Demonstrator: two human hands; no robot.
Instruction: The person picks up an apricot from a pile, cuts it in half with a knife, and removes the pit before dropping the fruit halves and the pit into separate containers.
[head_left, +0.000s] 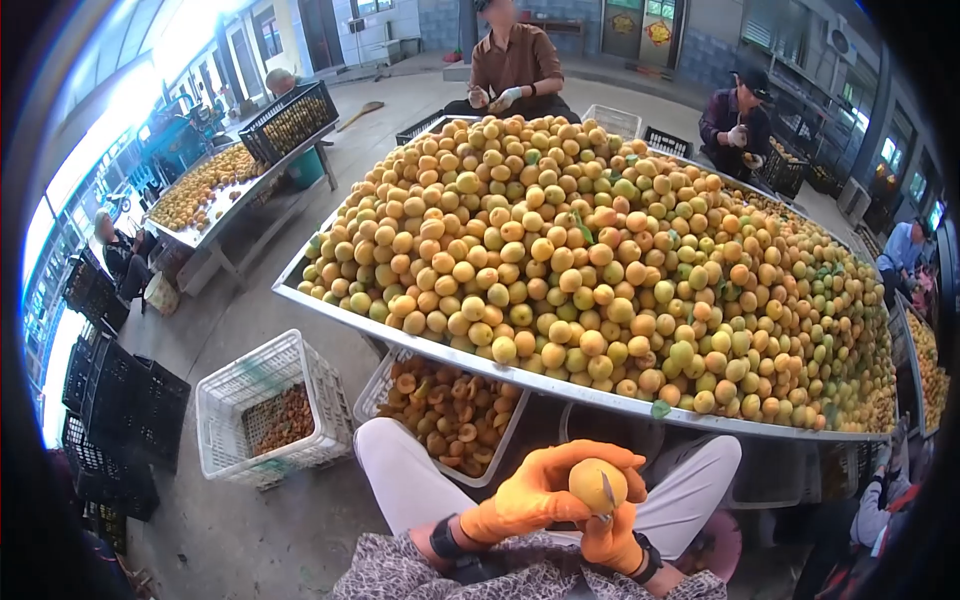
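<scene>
My left hand (535, 492), in an orange glove, is closed around a whole yellow apricot (592, 482) above my lap. Just below it, my right hand (612, 545), gloved in orange too, is closed on a small knife (607, 489) whose thin blade lies against the fruit's face. Most of the knife's handle is hidden in the fingers. In front of both hands, a metal-edged table (440, 352) bears a high heap of apricots (560, 260). Under its near edge, a white crate of halved apricots (465, 412) stands by my left knee.
A white basket (225, 415) with brown pits (283, 418) stands on the floor at left, near stacked black crates (115, 420). One person (520, 65) sits across the heap, another (738, 125) at its right. A second fruit table (205, 235) stands farther back left.
</scene>
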